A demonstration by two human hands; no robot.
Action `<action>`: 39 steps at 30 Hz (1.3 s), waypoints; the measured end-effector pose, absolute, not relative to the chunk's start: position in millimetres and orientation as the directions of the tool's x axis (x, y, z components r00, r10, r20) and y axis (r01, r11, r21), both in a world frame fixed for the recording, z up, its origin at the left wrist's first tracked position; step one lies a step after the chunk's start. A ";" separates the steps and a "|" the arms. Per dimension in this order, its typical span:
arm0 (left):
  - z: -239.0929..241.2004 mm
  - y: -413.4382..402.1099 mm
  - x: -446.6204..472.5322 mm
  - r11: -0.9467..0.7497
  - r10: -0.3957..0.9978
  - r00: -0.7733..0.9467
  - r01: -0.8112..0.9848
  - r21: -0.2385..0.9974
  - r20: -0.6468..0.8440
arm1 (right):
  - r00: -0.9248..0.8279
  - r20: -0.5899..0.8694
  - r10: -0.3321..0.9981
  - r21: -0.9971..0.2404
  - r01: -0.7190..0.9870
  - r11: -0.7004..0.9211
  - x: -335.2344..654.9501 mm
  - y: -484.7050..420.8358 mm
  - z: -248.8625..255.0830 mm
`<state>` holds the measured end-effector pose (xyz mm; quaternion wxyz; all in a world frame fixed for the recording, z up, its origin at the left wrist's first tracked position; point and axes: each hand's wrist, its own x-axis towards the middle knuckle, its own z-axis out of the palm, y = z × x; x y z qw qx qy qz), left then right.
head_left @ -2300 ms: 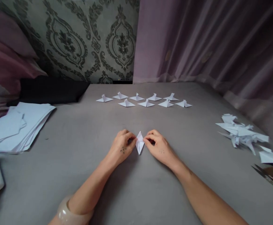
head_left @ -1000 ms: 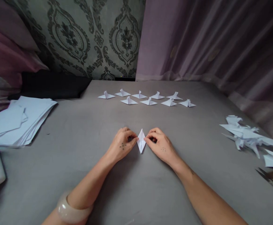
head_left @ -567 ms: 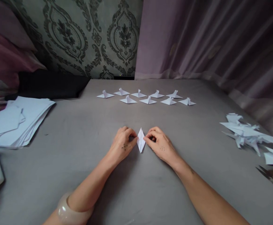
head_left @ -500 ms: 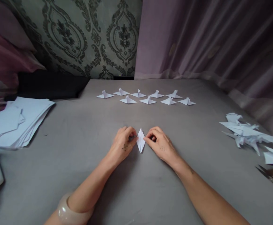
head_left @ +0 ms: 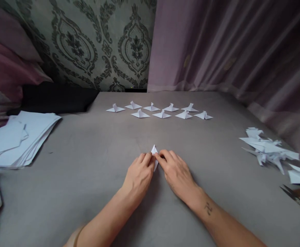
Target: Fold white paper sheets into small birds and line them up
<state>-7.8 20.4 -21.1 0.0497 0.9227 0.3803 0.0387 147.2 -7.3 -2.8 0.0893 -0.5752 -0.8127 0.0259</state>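
A small white folded paper [head_left: 154, 149] lies on the grey surface in the middle of the head view, its pointed tip facing away from me. My left hand [head_left: 140, 172] is closed, with its fingertips on the paper's left side. From the right, my right hand [head_left: 176, 169] presses its thumb and bent fingers onto the same paper. Both hands cover most of the paper's middle; a lower corner shows between them. Beyond my hands, several folded paper birds [head_left: 161, 114] stand in two rows.
A stack of white paper sheets [head_left: 40, 137] lies at the left, near a black cloth [head_left: 59, 97]. More folded paper pieces [head_left: 268, 147] are heaped at the right, above scissors [head_left: 292, 193]. A purple curtain [head_left: 204, 44] hangs behind.
My fingers have moved inward over the folded paper, now covering its middle, where before they pinched its side edges. Both hands have rolled more palm-down. The view has tilted slightly.
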 end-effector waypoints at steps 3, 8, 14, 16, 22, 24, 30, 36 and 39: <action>-20.6 18.6 -6.7 -0.694 0.718 0.696 0.713 0.100 0.020 | -0.317 0.076 0.946 -0.067 0.945 0.322 142.7 -10.9 1.3; -7.4 13.9 -5.9 -0.660 0.747 0.661 0.726 0.194 0.072 | -0.303 0.046 0.952 -0.044 0.951 0.305 143.4 -13.2 3.4; -2.5 11.5 -4.9 -0.652 0.754 0.650 0.724 0.227 0.092 | -0.302 0.048 0.952 -0.021 0.953 0.304 143.7 -18.8 6.6; -3.2 12.2 -5.0 -0.654 0.754 0.650 0.727 0.208 0.099 | -0.298 0.038 0.954 -0.009 0.954 0.298 142.0 -21.6 10.2; -4.2 12.4 -4.4 -0.664 0.747 0.653 0.733 0.148 0.120 | -0.288 0.029 0.957 -0.042 0.956 0.289 143.3 -26.3 16.7; -5.4 11.6 -3.5 -0.671 0.741 0.659 0.730 0.126 0.131 | -0.257 0.055 0.965 -0.116 0.958 0.261 147.1 -25.1 14.3; -7.0 12.0 -3.8 -0.617 0.786 0.561 0.736 0.278 0.258 | -0.004 0.175 0.985 -0.493 0.865 0.091 158.0 -11.7 -3.5; 2.4 21.9 -6.1 -0.009 0.988 0.145 0.376 0.927 -0.049 | 0.171 -0.178 0.969 -0.967 0.154 -0.204 149.8 -1.4 -8.6; 2.2 23.6 -3.2 0.169 0.979 0.107 0.046 0.985 -0.173 | 0.028 -0.316 0.948 -0.938 -0.161 -0.308 144.5 -3.7 -1.3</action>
